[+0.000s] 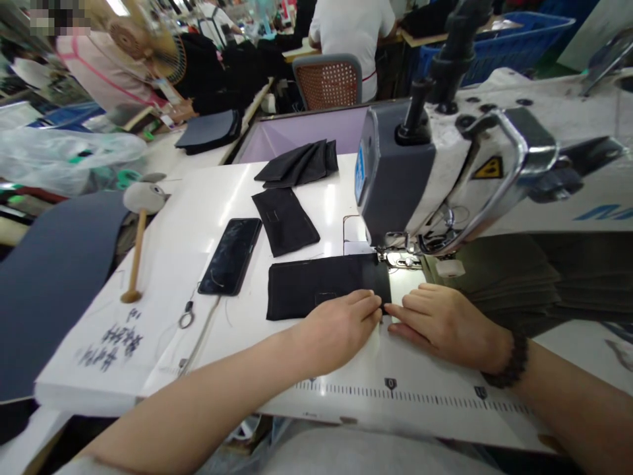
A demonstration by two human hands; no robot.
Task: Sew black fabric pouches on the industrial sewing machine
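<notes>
A flat, folded black fabric piece (291, 290) lies on the white sewing table, its upper right corner by the presser foot (403, 259) of the sewing machine (395, 178). My left hand (343, 330) rests over its lower right part, with fingers pressed together on the near edge. My right hand (440, 323) is at the lower right corner, its index fingertip touching the cloth and its fingers bent. The two hands' fingertips almost meet there. A short stitched line shows on the fabric beside my left fingers. The undersides of both hands are hidden.
Left of the fabric lie a phone (231, 256) with a ring strap and a wooden-handled mallet (138, 247). Behind are a smaller black piece (287, 221) and a stack of black pieces (299, 163). Olive fabric layers (524, 274) lie right. People sit beyond, near a fan (153, 49).
</notes>
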